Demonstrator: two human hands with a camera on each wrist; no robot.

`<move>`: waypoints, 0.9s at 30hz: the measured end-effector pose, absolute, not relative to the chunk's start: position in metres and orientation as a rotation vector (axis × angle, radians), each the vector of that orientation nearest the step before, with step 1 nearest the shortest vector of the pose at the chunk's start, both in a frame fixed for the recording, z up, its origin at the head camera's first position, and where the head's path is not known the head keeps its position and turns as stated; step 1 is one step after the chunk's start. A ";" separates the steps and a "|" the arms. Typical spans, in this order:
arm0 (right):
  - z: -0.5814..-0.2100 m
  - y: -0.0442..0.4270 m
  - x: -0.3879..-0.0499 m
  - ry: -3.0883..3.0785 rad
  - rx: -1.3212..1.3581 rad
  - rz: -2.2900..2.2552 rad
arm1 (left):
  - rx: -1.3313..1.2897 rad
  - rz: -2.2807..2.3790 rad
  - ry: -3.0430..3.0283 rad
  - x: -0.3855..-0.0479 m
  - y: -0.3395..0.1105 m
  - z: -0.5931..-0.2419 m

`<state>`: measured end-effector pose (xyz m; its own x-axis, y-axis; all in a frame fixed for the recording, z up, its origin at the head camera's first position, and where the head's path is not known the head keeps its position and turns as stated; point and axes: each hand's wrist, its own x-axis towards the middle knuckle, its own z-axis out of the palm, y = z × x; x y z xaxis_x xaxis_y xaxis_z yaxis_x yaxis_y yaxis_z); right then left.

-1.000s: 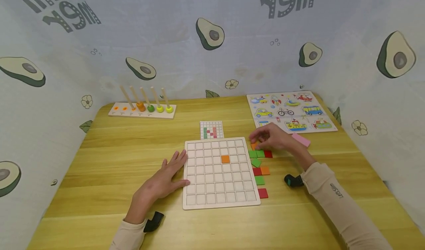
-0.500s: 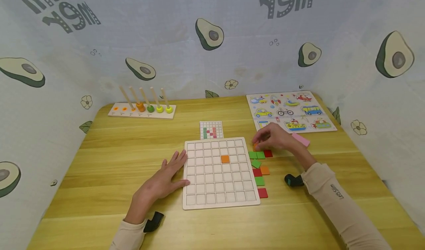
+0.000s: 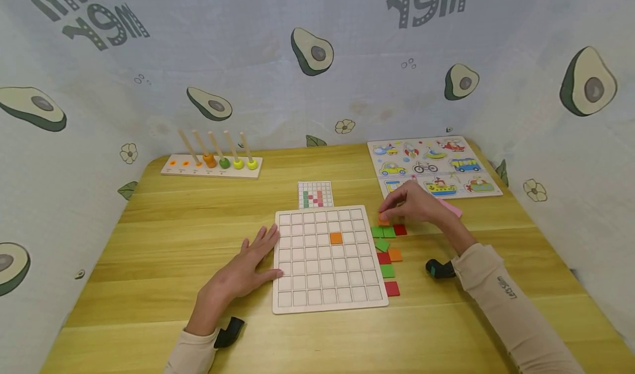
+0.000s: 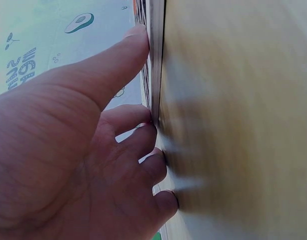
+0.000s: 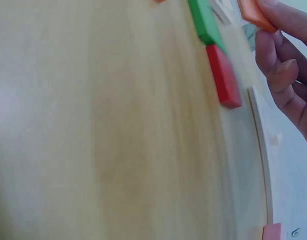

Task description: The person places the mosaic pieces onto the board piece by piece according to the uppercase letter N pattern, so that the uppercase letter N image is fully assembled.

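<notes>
Right hand pinches an orange tile (square, so no long axis) just off the right edge of a gridded board; the left hand, fingers extended, rests at the opposite edge, farther from that tile. One orange square sits on the board; beside its right edge lie four green tiles, three red tiles, one loose orange piece.

A: Right hand?
B: Pinched an orange tile, just right of the grid board.
A: Left hand?
B: Touched the board's left edge. Second orange tile sat in one cell.
</notes>
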<state>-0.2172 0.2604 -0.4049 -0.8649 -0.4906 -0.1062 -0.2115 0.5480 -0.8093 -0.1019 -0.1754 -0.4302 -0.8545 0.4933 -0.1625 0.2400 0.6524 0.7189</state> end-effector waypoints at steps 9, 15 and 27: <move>-0.397 0.252 -0.217 2.470 -0.656 -1.243 | 0.578 1.025 2.527 -0.101 -0.175 -0.429; -0.391 0.240 -0.218 2.389 -0.748 -1.286 | 0.576 1.027 2.526 -0.101 -0.175 -0.429; -0.387 0.199 -0.216 2.156 -0.835 -1.294 | 0.582 1.033 2.526 -0.102 -0.176 -0.430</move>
